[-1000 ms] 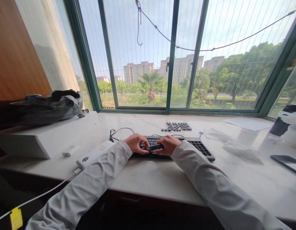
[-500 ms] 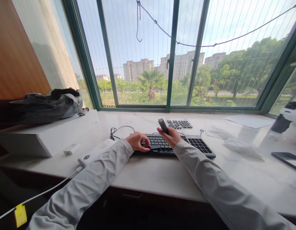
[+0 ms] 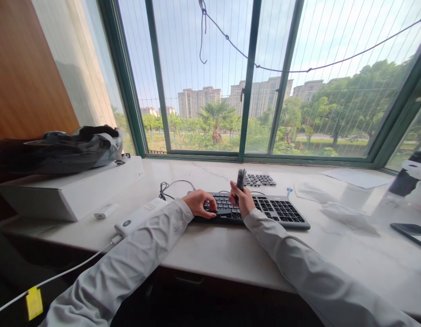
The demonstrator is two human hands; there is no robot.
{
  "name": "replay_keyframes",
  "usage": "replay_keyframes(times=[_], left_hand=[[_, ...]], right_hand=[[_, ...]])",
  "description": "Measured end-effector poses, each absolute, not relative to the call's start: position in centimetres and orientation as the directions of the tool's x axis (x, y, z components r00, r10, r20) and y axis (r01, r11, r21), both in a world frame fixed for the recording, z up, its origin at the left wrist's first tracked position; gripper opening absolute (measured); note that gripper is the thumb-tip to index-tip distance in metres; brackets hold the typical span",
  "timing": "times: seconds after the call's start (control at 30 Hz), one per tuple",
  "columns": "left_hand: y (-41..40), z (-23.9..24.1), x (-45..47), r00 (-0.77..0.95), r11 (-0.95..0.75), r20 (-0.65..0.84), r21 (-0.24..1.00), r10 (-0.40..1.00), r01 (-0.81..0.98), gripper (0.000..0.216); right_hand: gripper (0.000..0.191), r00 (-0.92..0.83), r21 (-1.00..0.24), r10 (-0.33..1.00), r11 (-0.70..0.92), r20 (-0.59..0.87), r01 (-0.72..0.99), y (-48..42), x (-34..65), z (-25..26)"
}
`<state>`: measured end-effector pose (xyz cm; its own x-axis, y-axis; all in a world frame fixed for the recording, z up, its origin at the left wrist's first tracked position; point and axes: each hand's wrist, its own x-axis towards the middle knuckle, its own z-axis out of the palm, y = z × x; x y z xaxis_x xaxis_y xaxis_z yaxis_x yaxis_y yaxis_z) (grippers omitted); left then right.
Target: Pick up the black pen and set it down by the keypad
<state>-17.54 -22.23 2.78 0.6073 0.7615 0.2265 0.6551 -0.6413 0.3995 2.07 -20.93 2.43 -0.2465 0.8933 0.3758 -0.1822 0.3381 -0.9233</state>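
A black keyboard (image 3: 288, 223) lies on the white counter in front of me. Many of its right-hand positions look like bare square sockets, without keycaps. At its lower left, my left hand (image 3: 199, 203) has thumb and forefinger pinched on the end of a long black bar like a space bar (image 3: 224, 212), which lies along the front row. Whether the bar is seated or loose I cannot tell. Over the middle of the keyboard, my right hand (image 3: 243, 200) is wrapped round a short black block-shaped tool (image 3: 241, 178), held upright with its notched end up. The hand covers the tool's lower part.
Behind the keyboard sit several black keycaps (image 3: 261, 180). A coiled black cable (image 3: 165, 190) and a white power strip (image 3: 138, 219) are at left, near a white box (image 3: 70, 193). Clear plastic bags (image 3: 347, 215), paper (image 3: 357, 177) and a phone (image 3: 410, 234) lie at right.
My right hand has turned the black tool from leaning left to nearly upright, its fingers now closed round it. My left hand keeps its pinch on the bar. The whole view has shifted slightly.
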Motion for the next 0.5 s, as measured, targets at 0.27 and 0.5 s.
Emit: replay_keyframes(times=[0.27, 0.5], left_hand=[[-22.4, 2.8, -17.5, 0.619, -0.670, 0.263, 0.378, 0.740, 0.639, 0.027], [-22.5, 3.0, -17.4, 0.619, -0.673, 0.269, 0.353, 0.738, 0.650, 0.025]], right_hand=[[0.044, -0.236, -0.913, 0.893, 0.327, 0.383, -0.242, -21.0, 0.7, 1.2], [0.047, -0.247, -0.896, 0.932, 0.141, 0.263, -0.422, -21.0, 1.2, 2.3]])
